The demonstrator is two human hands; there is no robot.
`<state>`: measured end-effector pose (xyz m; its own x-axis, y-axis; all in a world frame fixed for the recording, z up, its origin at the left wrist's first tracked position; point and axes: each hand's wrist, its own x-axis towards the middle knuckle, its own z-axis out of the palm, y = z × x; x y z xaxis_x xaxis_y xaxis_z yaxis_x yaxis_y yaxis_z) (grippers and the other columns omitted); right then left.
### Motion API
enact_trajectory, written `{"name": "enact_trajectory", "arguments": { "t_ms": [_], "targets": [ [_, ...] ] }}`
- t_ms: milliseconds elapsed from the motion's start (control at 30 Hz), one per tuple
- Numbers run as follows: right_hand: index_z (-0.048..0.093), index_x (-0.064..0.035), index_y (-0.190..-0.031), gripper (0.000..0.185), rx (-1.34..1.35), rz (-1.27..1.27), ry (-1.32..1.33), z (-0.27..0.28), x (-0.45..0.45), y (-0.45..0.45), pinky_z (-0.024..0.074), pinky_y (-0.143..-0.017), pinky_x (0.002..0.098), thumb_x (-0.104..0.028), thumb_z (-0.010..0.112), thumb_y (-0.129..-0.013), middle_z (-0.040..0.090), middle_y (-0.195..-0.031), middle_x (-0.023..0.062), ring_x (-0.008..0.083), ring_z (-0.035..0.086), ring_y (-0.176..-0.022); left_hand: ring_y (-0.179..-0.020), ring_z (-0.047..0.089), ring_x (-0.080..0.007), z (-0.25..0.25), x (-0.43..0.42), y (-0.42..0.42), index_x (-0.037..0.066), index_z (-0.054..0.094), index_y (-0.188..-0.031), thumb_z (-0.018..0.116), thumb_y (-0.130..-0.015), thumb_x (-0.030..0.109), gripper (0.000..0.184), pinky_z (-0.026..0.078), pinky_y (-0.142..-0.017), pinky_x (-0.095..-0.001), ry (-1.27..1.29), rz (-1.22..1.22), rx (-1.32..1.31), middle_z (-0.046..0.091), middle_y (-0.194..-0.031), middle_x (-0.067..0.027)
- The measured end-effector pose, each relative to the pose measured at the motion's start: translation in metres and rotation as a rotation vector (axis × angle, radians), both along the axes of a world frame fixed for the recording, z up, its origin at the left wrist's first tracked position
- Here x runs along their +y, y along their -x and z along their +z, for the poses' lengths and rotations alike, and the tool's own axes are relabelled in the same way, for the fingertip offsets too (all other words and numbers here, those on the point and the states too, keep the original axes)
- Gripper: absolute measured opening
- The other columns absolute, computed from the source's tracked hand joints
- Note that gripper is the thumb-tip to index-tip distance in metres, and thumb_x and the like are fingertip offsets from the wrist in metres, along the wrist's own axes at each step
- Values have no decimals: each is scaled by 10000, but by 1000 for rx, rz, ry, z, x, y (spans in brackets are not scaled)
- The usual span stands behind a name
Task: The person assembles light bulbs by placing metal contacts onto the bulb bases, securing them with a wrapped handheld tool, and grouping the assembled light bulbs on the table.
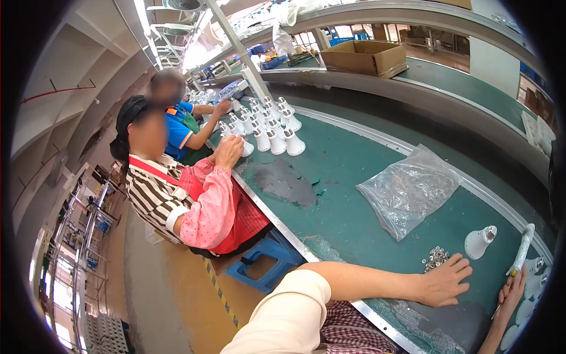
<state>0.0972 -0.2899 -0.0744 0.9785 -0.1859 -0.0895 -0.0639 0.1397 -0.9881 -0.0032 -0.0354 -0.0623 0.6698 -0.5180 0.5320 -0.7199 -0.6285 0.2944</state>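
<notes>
My left hand rests palm down on the green work surface, its fingers loosely spread and apparently holding nothing. Right beside it lies a small heap of shiny metal parts, like nuts or small fittings. Just beyond the fingertips stands a white cone-shaped housing with a metal piece on top. At the right edge, my right hand has its fingers curled around a long white tool with a yellow spot; a thin shaft seems to show below the hand. The tool's exact kind is unclear, and the palm is hidden.
A clear plastic bag lies mid-table. More white housings sit at the far right. Several white cones stand near a co-worker in a red apron; another person sits behind. A cardboard box rests on the upper shelf. A blue stool is below.
</notes>
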Motion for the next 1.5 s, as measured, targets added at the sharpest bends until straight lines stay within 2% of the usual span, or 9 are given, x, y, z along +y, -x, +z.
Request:
{"name": "enact_trajectory", "arguments": {
  "t_ms": [33, 233, 367, 433, 600, 833, 900, 1100, 1500],
  "targets": [
    [371, -101, -1317, 380, -9, 10, -10, -1, 0, 0, 185, -298, 140, -205, 394, -952, 360, -630, -66, -22, 233, -396, -985, 406, -314, 3, 4, 1, 23, 547, -824, 686, -649, 268, 332, 307, -871, -446, 14, 33, -56, 455, -976, -170],
    [373, -122, -1320, 378, 11, -5, 56, 4, 4, 1, 181, -299, 142, -200, 399, -951, 366, -630, -64, -23, 229, -392, -840, 426, -252, -8, 27, -8, 47, 531, -755, 677, -627, 218, 259, 330, -765, -366, -50, 189, -187, 466, -841, -113],
    [374, -130, -1321, 377, 7, -11, 72, 9, 6, 4, 178, -300, 143, -203, 397, -952, 369, -630, -62, -23, 227, -391, -846, 420, -257, 2, 35, -2, 48, 532, -799, 696, -607, 263, 331, 325, -767, -380, -62, 179, -154, 461, -856, -113],
    [373, -135, -1322, 378, 17, -32, 63, 12, 7, 6, 178, -301, 144, -205, 398, -951, 370, -633, -60, -22, 226, -391, -888, 414, -269, 29, 36, 17, 42, 531, -876, 716, -595, 324, 439, 317, -793, -391, 95, 114, 46, 454, -890, -121],
    [371, -139, -1324, 383, 11, 10, 101, 7, 3, 4, 180, -301, 146, -211, 406, -949, 379, -641, -58, -22, 226, -391, -978, 389, -295, 19, 30, 29, 27, 528, -954, 721, -606, 368, 524, 295, -853, -405, -15, -40, -14, 443, -951, -145],
    [372, -139, -1325, 384, 10, -4, 73, 11, 5, 10, 179, -303, 148, -198, 407, -948, 383, -638, -60, -21, 226, -392, -912, 415, -259, 11, 39, 15, 19, 529, -894, 701, -633, 282, 409, 328, -790, -381, -107, 192, -78, 460, -900, -115],
    [370, -138, -1327, 386, 4, 8, 75, 9, 3, 10, 177, -302, 148, -195, 409, -947, 381, -633, -61, -21, 225, -391, -850, 439, -237, 10, 42, 12, 20, 532, -843, 647, -676, 213, 280, 342, -732, -357, -87, 287, -66, 474, -864, -105],
    [370, -137, -1328, 388, 16, -12, 75, 11, 3, 11, 170, -298, 147, -186, 412, -945, 377, -623, -61, -21, 225, -389, -765, 469, -204, 5, 44, 5, 46, 521, -710, 536, -706, 148, 103, 351, -684, -324, -139, 275, -104, 489, -760, -84],
    [374, -138, -1326, 388, 16, 3, 99, 15, 8, 17, 178, -298, 140, -198, 419, -945, 389, -631, -56, -23, 232, -388, -760, 491, -184, 11, 52, 5, 84, 557, -736, 610, -715, 190, 120, 353, -692, -314, -24, 243, -8, 518, -729, -31]
  ]
}}
